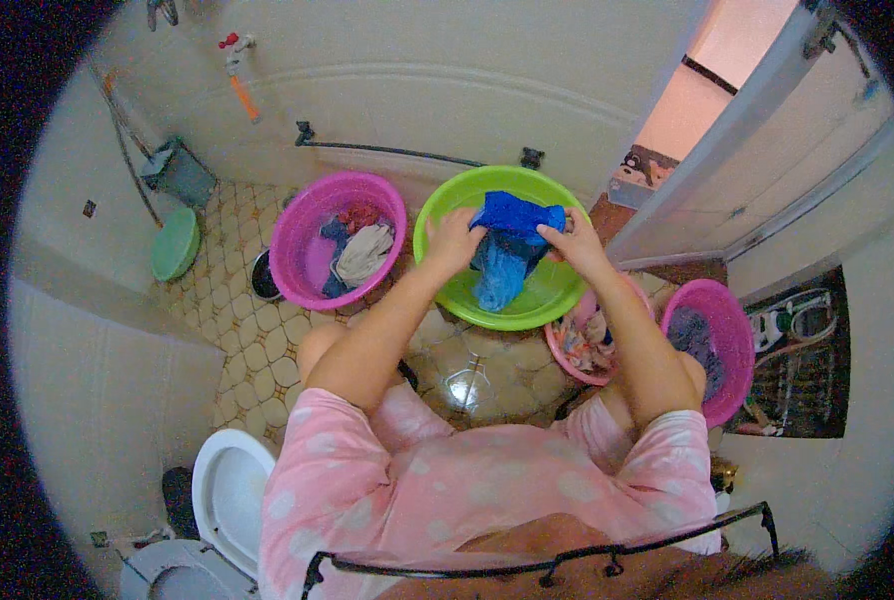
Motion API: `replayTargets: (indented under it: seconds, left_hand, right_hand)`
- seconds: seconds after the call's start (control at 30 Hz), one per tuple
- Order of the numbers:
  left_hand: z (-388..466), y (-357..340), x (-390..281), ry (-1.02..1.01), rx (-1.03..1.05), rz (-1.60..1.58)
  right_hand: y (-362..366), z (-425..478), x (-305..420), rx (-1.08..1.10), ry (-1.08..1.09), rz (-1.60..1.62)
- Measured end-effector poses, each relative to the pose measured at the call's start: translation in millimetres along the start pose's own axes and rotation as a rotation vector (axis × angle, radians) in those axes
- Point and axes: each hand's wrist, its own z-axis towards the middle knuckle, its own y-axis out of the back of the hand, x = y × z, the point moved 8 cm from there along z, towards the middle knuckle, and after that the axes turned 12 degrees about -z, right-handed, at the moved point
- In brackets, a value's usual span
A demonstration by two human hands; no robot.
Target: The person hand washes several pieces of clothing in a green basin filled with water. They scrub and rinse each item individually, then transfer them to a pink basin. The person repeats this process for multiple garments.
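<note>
Both my hands hold a blue cloth garment [522, 214] over a lime-green plastic basin [447, 281]. My left hand [456, 234] grips its left edge, and my right hand [573, 238] pinches the right edge with thumb and fingers. The upper part of the garment is deep blue and stretched between my hands. Below it, lighter blue fabric [501, 277] hangs down into the basin; whether it is the same piece I cannot tell. A pink basin [289, 255] with red, dark blue and pale clothes stands to the left.
A smaller pink basin [561, 358] of patterned cloth sits partly under my right forearm. Further right is a pink tub [739, 375] holding dark contents. A green basin [175, 246] leans at the left wall, below a tap [235, 56]. The toilet [233, 495] is behind me, lower left.
</note>
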Motion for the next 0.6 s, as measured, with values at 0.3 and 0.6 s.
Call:
replayTargets:
  seconds: [0.3,0.6]
  left_hand:
    - [5,11,-33,0.345,0.249,-1.171]
    - [30,2,63,0.289,-0.115,-0.415]
  right_hand:
    - [-70,20,-9,0.185,0.422,-0.253]
    - [-29,51,-30,-0.036,0.140,-0.034]
